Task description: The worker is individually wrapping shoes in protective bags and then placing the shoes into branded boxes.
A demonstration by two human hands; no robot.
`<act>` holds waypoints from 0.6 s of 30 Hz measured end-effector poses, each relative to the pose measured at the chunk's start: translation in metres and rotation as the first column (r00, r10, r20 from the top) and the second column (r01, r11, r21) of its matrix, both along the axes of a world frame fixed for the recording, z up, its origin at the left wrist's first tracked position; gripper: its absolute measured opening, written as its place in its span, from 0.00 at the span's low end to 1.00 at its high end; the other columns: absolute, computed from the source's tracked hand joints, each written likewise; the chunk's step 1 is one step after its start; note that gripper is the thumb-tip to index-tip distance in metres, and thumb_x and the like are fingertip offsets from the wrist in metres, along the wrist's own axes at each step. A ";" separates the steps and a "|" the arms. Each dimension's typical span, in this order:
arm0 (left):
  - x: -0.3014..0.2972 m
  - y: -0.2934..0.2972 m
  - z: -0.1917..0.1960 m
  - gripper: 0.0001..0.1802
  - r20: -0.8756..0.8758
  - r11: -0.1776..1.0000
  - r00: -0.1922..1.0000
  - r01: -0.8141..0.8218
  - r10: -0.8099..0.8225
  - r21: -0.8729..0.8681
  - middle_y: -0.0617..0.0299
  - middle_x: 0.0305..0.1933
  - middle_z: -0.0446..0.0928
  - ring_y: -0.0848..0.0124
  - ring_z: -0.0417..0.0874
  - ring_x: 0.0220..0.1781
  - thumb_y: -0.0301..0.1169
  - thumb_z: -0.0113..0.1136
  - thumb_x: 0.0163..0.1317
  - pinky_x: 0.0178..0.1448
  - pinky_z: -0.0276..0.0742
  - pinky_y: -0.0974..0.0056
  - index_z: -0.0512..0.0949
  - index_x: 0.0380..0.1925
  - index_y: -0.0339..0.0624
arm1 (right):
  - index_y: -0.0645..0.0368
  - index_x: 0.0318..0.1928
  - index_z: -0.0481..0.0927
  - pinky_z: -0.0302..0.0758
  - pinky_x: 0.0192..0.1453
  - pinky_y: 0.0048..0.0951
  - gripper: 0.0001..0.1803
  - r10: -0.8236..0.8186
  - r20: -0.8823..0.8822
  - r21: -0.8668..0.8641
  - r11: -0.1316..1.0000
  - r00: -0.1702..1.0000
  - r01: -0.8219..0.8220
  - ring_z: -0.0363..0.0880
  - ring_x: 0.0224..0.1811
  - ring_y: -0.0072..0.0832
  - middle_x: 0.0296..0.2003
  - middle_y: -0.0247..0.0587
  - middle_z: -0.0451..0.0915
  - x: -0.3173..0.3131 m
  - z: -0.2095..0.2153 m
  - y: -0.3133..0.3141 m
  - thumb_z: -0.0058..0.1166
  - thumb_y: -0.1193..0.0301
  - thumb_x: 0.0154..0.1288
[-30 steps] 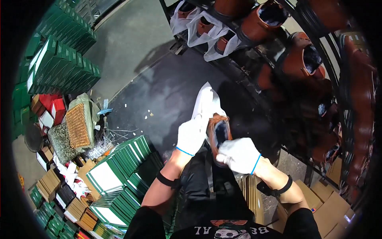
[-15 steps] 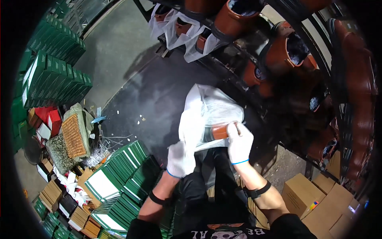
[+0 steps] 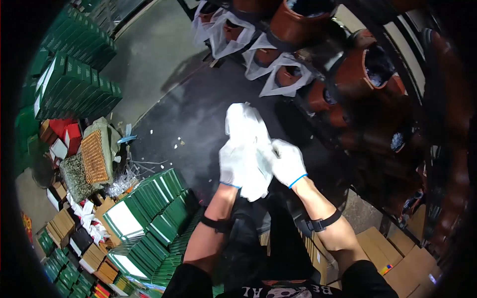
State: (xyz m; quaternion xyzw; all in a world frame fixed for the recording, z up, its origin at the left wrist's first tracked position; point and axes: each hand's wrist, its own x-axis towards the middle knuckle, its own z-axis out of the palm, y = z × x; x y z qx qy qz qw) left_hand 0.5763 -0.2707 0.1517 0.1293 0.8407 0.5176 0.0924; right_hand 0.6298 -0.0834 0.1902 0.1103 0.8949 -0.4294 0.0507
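A bundle of thin white wrapping [image 3: 243, 121] is held in front of my body, upright and narrow, with a loose end hanging below. The brown, dark-soled boot seen in it earlier is now hidden by the white layers. My left hand [image 3: 231, 165], in a white glove with a blue cuff edge, clasps the bundle from its left side; its fingers are partly covered. On the other side my right hand [image 3: 288, 163], gloved the same way, has curled fingers pinching the edge of the wrapping.
Brown boots [image 3: 350, 69] stand on a dark rack at the right, a few draped in white wrapping [image 3: 287, 77]. Stacked green boxes [image 3: 149, 208] lie at lower left, more green boxes [image 3: 77, 87] at upper left. A beaded cushion [image 3: 94, 156] lies among scraps; cardboard boxes [image 3: 377, 246] sit lower right.
The wrapping, spread wide before, is now gathered into a narrow bundle that covers the boot. My left hand has moved up and right onto it; my right hand has shifted slightly left.
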 end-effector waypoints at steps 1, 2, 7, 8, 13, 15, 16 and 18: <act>0.006 0.000 0.009 0.12 0.283 0.905 0.958 -0.159 0.046 0.393 0.62 0.43 0.89 0.77 0.88 0.43 0.30 0.59 0.81 0.47 0.84 0.67 0.86 0.51 0.33 | 0.60 0.42 0.84 0.81 0.53 0.53 0.10 -0.086 -0.041 0.146 0.985 0.995 0.091 0.85 0.44 0.59 0.36 0.60 0.81 0.012 -0.010 0.025 0.65 0.66 0.70; 0.005 -0.006 0.019 0.14 0.567 0.851 0.821 -0.341 0.063 0.399 0.61 0.39 0.89 0.75 0.87 0.40 0.32 0.57 0.82 0.46 0.83 0.65 0.86 0.51 0.31 | 0.60 0.42 0.82 0.81 0.55 0.53 0.12 -0.128 0.166 0.329 0.942 0.978 0.067 0.84 0.49 0.58 0.43 0.56 0.83 0.014 0.000 0.047 0.67 0.66 0.68; 0.030 -0.023 0.009 0.15 0.250 0.981 0.962 -0.146 0.110 0.129 0.52 0.35 0.88 0.65 0.90 0.36 0.34 0.55 0.83 0.42 0.83 0.58 0.84 0.48 0.31 | 0.61 0.59 0.81 0.79 0.64 0.55 0.26 -0.219 -0.145 0.444 0.857 0.965 0.261 0.79 0.66 0.59 0.68 0.58 0.79 -0.036 0.028 0.089 0.70 0.58 0.69; 0.032 -0.015 0.004 0.15 0.250 0.981 0.963 -0.141 0.103 0.137 0.52 0.35 0.88 0.65 0.90 0.36 0.34 0.55 0.83 0.42 0.83 0.58 0.84 0.48 0.31 | 0.58 0.62 0.82 0.79 0.66 0.56 0.28 -0.263 -0.129 0.496 0.818 0.956 0.291 0.80 0.66 0.63 0.66 0.60 0.81 -0.056 0.020 0.109 0.69 0.54 0.70; 0.039 -0.006 -0.007 0.17 0.106 0.979 0.980 -0.152 0.167 -0.134 0.37 0.36 0.83 0.40 0.87 0.39 0.38 0.53 0.82 0.40 0.80 0.48 0.82 0.42 0.34 | 0.60 0.48 0.86 0.81 0.54 0.58 0.18 -0.231 -0.033 0.530 0.821 0.972 0.213 0.86 0.49 0.60 0.45 0.60 0.87 -0.026 0.025 0.104 0.59 0.56 0.79; 0.043 -0.013 0.008 0.18 0.390 0.968 0.886 -0.232 0.252 -0.098 0.36 0.36 0.82 0.37 0.85 0.40 0.39 0.51 0.83 0.40 0.79 0.45 0.81 0.43 0.34 | 0.65 0.49 0.84 0.79 0.43 0.46 0.17 -0.312 -0.058 -0.006 0.950 0.948 0.312 0.86 0.41 0.55 0.40 0.62 0.85 0.033 0.086 0.073 0.60 0.61 0.79; 0.042 -0.023 0.006 0.18 0.376 0.963 0.887 -0.245 0.269 -0.112 0.36 0.36 0.82 0.37 0.85 0.40 0.39 0.51 0.83 0.40 0.79 0.45 0.81 0.43 0.34 | 0.66 0.48 0.85 0.77 0.38 0.38 0.15 -0.363 0.206 0.136 0.930 0.909 0.341 0.88 0.37 0.41 0.35 0.53 0.87 0.055 0.127 0.065 0.62 0.63 0.80; 0.047 -0.037 -0.019 0.19 0.103 0.959 0.981 -0.137 0.166 -0.248 0.36 0.36 0.83 0.36 0.85 0.40 0.39 0.49 0.84 0.41 0.78 0.44 0.81 0.44 0.34 | 0.65 0.48 0.87 0.80 0.39 0.33 0.14 -0.501 0.308 -0.484 0.649 0.809 0.587 0.89 0.41 0.28 0.38 0.43 0.89 0.111 0.161 0.054 0.60 0.65 0.81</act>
